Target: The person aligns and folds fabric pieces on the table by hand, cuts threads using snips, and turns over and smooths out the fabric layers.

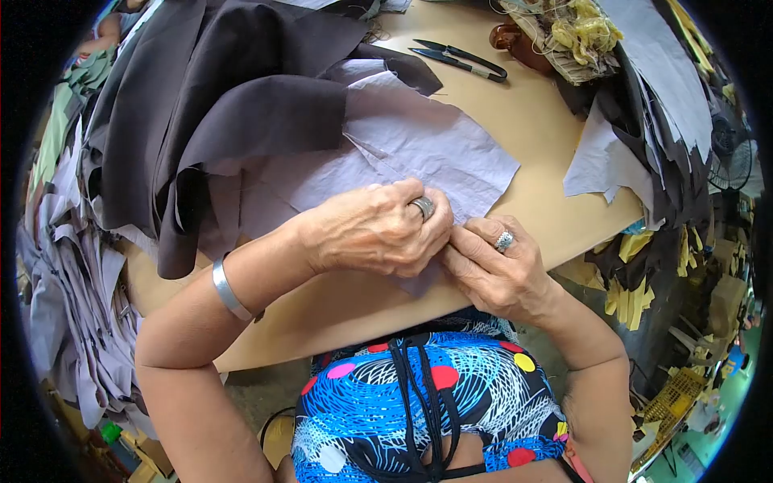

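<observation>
A pale lilac-grey piece of fabric lies across the table's front part, joined or layered with darker cloth on its left. My left hand is closed on its near edge, fingers curled and knuckles up, a ring on one finger. Right beside it, my right hand pinches the same edge, also with a ring. The fingertips of both hands meet and hide the exact spot they hold. A small flap of the fabric hangs below them. Black thread snips rest beyond the fabric.
Dark brown cloth is heaped at the left of the tan table. Strips of grey cloth hang off the left side. Cut pieces and yellow scraps pile up at the right. A fan stands beyond.
</observation>
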A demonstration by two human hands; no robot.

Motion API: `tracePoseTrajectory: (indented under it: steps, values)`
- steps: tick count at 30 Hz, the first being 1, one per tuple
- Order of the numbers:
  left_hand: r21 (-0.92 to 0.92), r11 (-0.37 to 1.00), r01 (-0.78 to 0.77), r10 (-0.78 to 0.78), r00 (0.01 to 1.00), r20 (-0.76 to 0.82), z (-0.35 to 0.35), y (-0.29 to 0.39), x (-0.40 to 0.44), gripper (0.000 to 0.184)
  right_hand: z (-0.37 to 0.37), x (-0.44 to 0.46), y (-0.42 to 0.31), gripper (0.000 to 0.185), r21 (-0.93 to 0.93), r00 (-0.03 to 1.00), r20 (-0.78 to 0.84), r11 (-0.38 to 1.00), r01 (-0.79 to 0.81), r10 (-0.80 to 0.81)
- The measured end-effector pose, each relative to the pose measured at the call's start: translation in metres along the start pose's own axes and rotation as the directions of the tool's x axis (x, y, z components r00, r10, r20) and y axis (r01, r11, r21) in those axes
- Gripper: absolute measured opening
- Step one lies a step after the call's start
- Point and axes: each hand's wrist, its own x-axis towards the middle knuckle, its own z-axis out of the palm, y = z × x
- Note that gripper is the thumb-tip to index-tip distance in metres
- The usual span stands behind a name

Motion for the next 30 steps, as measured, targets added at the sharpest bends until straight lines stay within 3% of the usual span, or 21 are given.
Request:
tracePoseTrajectory:
  steps: [6, 16, 22, 25, 28, 30]
  values:
    - [-0.119, 0.991, 0.067, -0.069, 0.997, -0.017, 0.000, -0.003, -0.003, 0.025, 0.001, -0.003, -0.001, 0.027, -0.007, 1.000, -0.015, 1.000, 0.007, -0.007]
    - [-0.015, 0.999, 0.042, -0.042, 0.998, 0.049, -0.003, 0.002, 0.005, 0.024, -0.003, -0.001, -0.001, 0.024, -0.011, 1.000, 0.011, 1.000, 0.028, -0.027]
    - [-0.157, 0.970, 0.187, -0.196, 0.980, -0.041, 0.005, 0.003, -0.003, 0.027, 0.003, -0.002, -0.001, 0.022, -0.034, 0.999, -0.035, 0.999, 0.041, -0.042]
    - [-0.360, 0.885, 0.296, -0.346, 0.935, -0.081, 0.010, 0.005, -0.010, 0.032, 0.001, -0.001, -0.002, 0.023, -0.030, 0.999, -0.038, 0.999, 0.032, -0.033]
    - [-0.444, 0.800, 0.403, -0.462, 0.887, -0.027, 0.006, 0.013, -0.011, 0.037, -0.007, 0.000, 0.002, 0.018, 0.076, 0.999, 0.019, 0.997, 0.034, -0.035]
    - [-0.443, 0.801, 0.403, -0.443, 0.896, 0.012, 0.005, 0.014, -0.014, 0.040, -0.009, 0.003, 0.017, 0.021, 0.068, 0.995, -0.086, 0.996, -0.052, 0.057]
